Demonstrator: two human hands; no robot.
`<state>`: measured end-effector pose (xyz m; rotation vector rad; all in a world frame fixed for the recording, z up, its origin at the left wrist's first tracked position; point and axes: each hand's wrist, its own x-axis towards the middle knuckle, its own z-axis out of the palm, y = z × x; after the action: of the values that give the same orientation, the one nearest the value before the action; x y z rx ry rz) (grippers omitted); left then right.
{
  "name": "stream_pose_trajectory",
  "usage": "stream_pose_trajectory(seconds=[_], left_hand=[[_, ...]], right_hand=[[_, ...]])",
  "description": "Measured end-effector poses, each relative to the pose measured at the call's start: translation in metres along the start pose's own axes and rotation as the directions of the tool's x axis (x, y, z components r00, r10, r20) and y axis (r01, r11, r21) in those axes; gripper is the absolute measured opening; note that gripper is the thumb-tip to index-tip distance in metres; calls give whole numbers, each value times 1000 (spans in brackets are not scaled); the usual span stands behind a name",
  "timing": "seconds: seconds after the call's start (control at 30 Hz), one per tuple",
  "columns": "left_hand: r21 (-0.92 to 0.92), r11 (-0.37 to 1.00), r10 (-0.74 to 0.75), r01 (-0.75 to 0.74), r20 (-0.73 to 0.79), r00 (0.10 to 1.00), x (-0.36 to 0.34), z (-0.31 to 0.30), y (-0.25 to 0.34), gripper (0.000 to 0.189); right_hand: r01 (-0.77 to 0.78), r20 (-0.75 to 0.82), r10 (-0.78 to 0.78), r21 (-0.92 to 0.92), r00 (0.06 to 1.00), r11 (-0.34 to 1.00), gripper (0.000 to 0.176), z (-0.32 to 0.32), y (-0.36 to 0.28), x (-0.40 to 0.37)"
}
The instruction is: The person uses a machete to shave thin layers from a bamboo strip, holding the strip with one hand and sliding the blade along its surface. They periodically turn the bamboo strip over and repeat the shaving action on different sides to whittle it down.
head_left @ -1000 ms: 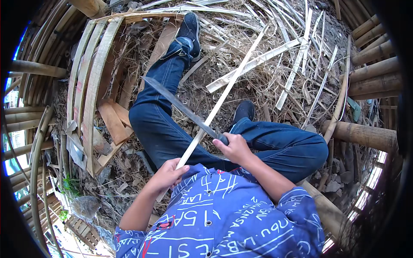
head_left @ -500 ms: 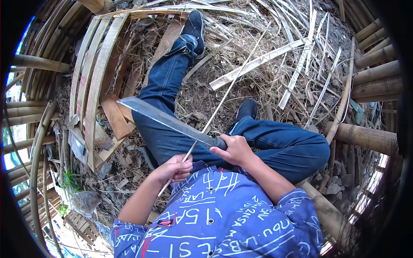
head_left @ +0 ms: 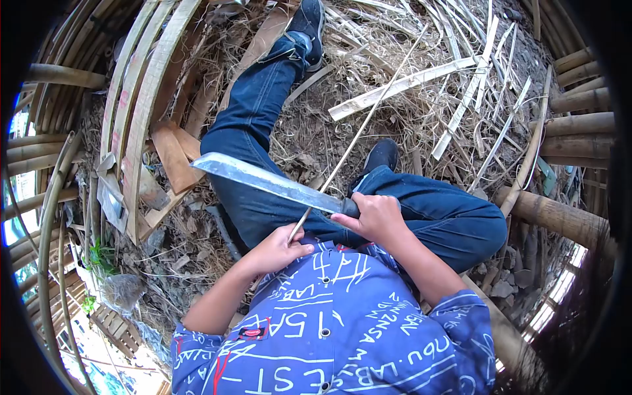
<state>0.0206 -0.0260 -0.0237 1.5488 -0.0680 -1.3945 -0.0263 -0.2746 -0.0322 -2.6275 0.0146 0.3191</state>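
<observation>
1. We see daylight glaring white between the bamboo poles (head_left: 66, 75) at left.
2. We get black corners and fisheye bowing.
3. We catch a pale sheen on the machete blade (head_left: 263, 183).
4. We lose the lower right to shadow.

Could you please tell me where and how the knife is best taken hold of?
Probably by the dark handle of the knife, coming from the person's right, where the right hand holds it. The long blade points left, crossing the thin stick in this view, so the left side looks riskier.
</observation>
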Motion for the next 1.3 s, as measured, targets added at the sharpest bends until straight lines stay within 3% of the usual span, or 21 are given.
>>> stream_pose_trajectory(seconds=[0.17,0.47,0.57,0.63,0.7,0.77,0.83,0.9,0.97,1.03,1.1,1.3], left_hand=[[-72,996,-45,48,53,998,-5,-5,15,34],[-103,993,66,-60,50,997,-3,-2,17,36],[-237,969,-42,72,128,991,-9,-6,25,37],[-340,929,-73,147,221,973,-18,-19,18,37],[-343,919,-120,194,225,967,-30,-24,23,36],[-352,919,-106,179,218,970,-34,-20,23,35],[-347,927,-69,144,221,973,-27,-20,23,35],[-252,955,-119,154,148,982,-21,-17,27,35],[-142,978,-139,155,112,984,-16,-13,30,35],[-5,999,-45,46,48,998,-7,-9,26,35],[13,997,-76,75,30,997,-7,-7,30,34],[11,1000,-14,14,41,999,-10,-7,26,33]], right_hand=[[-70,4,70,12,998,997,61,-3,15,4],[-43,-31,42,-31,999,999,61,-3,22,6],[-64,-7,64,-39,998,997,60,-4,29,6],[-207,-134,192,-105,972,973,63,-1,60,5],[-449,-92,453,64,887,891,62,-21,94,10],[-474,-111,482,93,869,876,63,-25,104,25],[-448,-130,455,86,881,890,62,-30,97,31],[-438,-51,442,70,896,896,59,-28,77,23],[-332,-9,343,224,939,916,59,-25,47,11],[-263,82,252,182,964,948,62,-18,17,0],[-136,66,125,212,990,968,64,-5,-3,-8],[-62,-48,65,72,997,996,68,0,12,-4]])
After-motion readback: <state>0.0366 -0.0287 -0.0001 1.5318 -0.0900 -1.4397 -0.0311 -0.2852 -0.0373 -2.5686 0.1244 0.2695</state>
